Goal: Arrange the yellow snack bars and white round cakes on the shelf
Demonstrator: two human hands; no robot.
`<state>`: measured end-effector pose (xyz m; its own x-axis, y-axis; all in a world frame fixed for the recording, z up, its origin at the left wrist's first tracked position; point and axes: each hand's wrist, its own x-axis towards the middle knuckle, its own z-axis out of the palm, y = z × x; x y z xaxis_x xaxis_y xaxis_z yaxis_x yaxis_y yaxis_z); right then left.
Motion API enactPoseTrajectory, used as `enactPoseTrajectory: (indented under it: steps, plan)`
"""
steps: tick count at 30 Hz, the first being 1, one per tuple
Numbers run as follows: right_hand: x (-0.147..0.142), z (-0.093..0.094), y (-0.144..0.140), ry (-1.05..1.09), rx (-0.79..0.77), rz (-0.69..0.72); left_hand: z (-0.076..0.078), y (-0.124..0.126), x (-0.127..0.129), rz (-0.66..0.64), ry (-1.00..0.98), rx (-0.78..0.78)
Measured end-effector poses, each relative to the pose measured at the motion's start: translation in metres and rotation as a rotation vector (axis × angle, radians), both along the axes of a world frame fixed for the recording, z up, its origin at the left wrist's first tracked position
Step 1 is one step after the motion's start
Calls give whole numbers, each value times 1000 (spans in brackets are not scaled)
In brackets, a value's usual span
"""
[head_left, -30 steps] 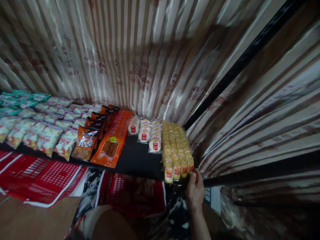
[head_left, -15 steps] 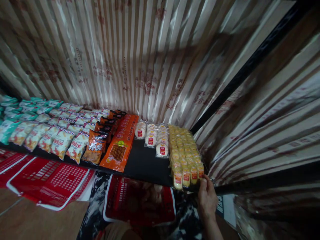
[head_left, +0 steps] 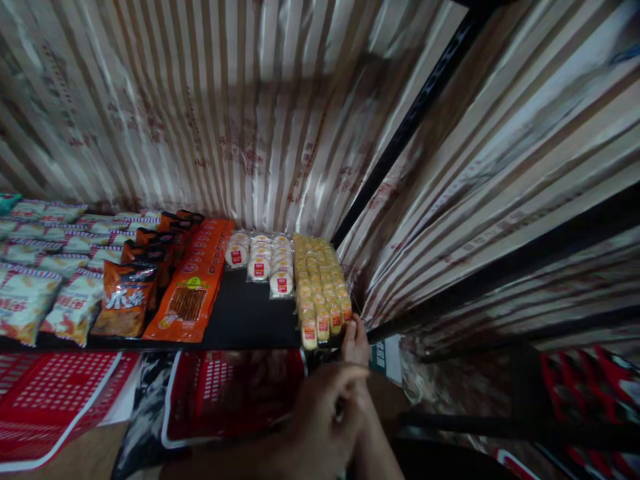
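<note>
My right hand (head_left: 356, 341) is at the shelf's front right corner, its bent fingers closed against the lower end of the outermost pack in a block of yellow wrapped snacks (head_left: 320, 287). In front of its wrist and forearm crosses my left hand (head_left: 327, 407), blurred, with curled fingers; what they hold, if anything, is hidden. Left of the yellow block stand three rows of white round crackers (head_left: 281, 273) in clear wrappers with red labels. A bare stretch of the black shelf (head_left: 240, 313) separates them from a long orange snack bag (head_left: 187, 293).
Orange-brown bags (head_left: 125, 300) and pale chip bags (head_left: 75, 300) fill the shelf's left side. Beneath it are red baskets (head_left: 55, 387) with white rims. A black post (head_left: 400, 140) rises at the right corner before striped sheeting (head_left: 225, 100). Red packages (head_left: 590, 380) show lower right.
The view has swung right, so the shelf goods appear farther left. My left hand has come in across my right forearm. My right hand stays at the yellow snacks' corner.
</note>
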<state>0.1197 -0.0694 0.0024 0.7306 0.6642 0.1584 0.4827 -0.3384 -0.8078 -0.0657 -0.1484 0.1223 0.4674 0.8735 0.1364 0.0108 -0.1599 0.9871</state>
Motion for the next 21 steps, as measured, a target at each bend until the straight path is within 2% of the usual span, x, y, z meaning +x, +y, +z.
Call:
enactPoseTrajectory:
  steps: [2, 4, 6, 8, 10, 13, 16, 21]
  plan:
    - [2, -3, 1, -5, -9, -3, -35, 26, 5, 188, 148, 34]
    - [3, -6, 3, -17, -35, -8, -76, 45, 5, 359, 327, 130]
    - [4, -9, 5, -39, -47, -6, -112, 57, 3, 347, 447, 256]
    - [4, -11, 5, -64, -30, 12, -136, 64, 4, 294, 555, 362]
    - [4, -12, 5, -83, -11, 38, -148, 68, 7, 250, 650, 455]
    - [4, -13, 4, -79, -10, 71, -151, 75, 16, 286, 769, 552]
    - [5, -13, 5, -87, -23, 109, -151, 81, 24, 346, 872, 581]
    - [5, -15, 7, -150, -11, 195, -152, 89, 29, 303, 945, 593]
